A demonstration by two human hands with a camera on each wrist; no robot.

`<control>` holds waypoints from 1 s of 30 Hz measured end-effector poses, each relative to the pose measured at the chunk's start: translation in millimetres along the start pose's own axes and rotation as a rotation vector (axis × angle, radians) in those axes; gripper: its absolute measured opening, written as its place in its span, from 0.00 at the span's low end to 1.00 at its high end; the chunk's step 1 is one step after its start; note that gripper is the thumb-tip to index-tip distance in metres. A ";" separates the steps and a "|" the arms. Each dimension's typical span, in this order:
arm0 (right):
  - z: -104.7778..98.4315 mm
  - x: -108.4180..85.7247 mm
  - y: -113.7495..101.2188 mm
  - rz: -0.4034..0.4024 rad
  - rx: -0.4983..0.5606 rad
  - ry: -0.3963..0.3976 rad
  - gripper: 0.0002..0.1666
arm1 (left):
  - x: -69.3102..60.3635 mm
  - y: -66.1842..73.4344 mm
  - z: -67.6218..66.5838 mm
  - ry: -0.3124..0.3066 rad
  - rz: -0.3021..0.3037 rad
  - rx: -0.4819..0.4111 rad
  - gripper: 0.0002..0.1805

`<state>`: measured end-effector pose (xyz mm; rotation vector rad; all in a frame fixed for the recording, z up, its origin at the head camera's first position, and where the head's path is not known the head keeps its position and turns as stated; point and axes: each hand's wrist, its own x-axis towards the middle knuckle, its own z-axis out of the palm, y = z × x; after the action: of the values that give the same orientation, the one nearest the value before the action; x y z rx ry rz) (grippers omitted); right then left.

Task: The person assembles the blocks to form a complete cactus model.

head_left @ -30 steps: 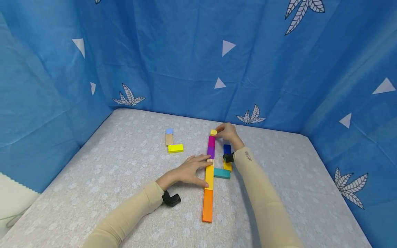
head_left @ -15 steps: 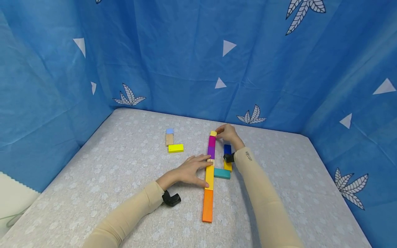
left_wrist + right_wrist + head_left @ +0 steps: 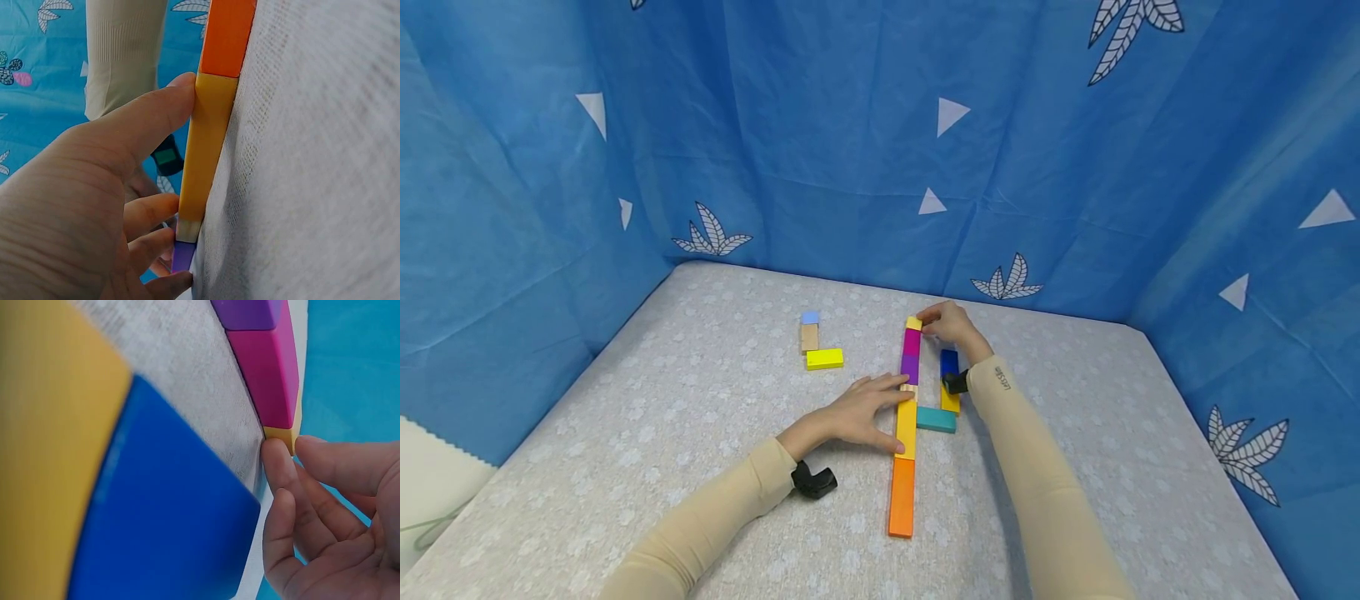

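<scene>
A straight row of coloured blocks runs away from me. An orange block (image 3: 902, 498) is nearest, followed by an amber block (image 3: 906, 432), a short pale block, a purple block (image 3: 910, 368), a magenta block (image 3: 912, 342) and a small yellow block (image 3: 913, 322) at the far end. My left hand (image 3: 863, 412) rests along the row from the left, its spread fingers touching the purple, pale and amber blocks. At the far end, my right hand (image 3: 949, 322) pinches the small yellow block by its edge with thumb and fingertips (image 3: 276, 450).
Right of the row lie a teal block (image 3: 936, 419), a dark blue block (image 3: 949, 362) and a yellow-orange block (image 3: 951, 402). To the left sit a bright yellow block (image 3: 825, 358), a tan block (image 3: 808, 337) and a light blue block (image 3: 809, 317). A blue curtain hangs behind.
The small yellow block has shifted slightly left and nearer, now in line against the magenta block. My right hand moved slightly with it. The left hand has stayed in place.
</scene>
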<state>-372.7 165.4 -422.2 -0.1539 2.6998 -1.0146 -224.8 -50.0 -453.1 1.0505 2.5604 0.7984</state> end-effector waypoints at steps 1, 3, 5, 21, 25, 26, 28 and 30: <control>-0.2 -0.5 -0.1 -0.005 -0.004 -0.002 0.21 | -0.1 0.0 -0.2 0.001 0.002 -0.002 0.47; -0.4 -1.3 -0.5 -0.014 -0.012 -0.006 0.21 | -0.2 0.1 -0.3 0.001 0.005 -0.004 0.47; -0.8 -1.8 -0.7 -0.020 -0.020 -0.010 0.20 | -0.3 0.4 -0.3 0.002 0.009 -0.008 0.47; -9.3 -12.0 2.0 -0.064 -0.059 -0.026 0.22 | -0.1 1.3 1.0 0.007 0.022 0.003 0.47; -14.5 -20.0 6.8 -0.080 -0.042 -0.003 0.23 | 0.0 1.7 0.0 -0.001 0.011 -0.006 0.47; -15.7 -22.3 8.5 -0.083 -0.036 0.004 0.23 | 0.0 1.5 -0.2 -0.002 0.009 -0.005 0.47; -17.6 -27.2 12.8 -0.088 -0.023 0.019 0.23 | -0.2 1.2 -0.3 0.000 0.007 0.002 0.47; -19.2 -33.4 17.1 -0.088 -0.009 0.039 0.23 | -0.6 1.0 -0.5 0.002 0.004 0.007 0.47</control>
<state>-345.9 196.5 -412.9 -0.2602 2.7547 -1.0401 -224.0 -50.0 -452.0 1.0585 2.5654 0.7921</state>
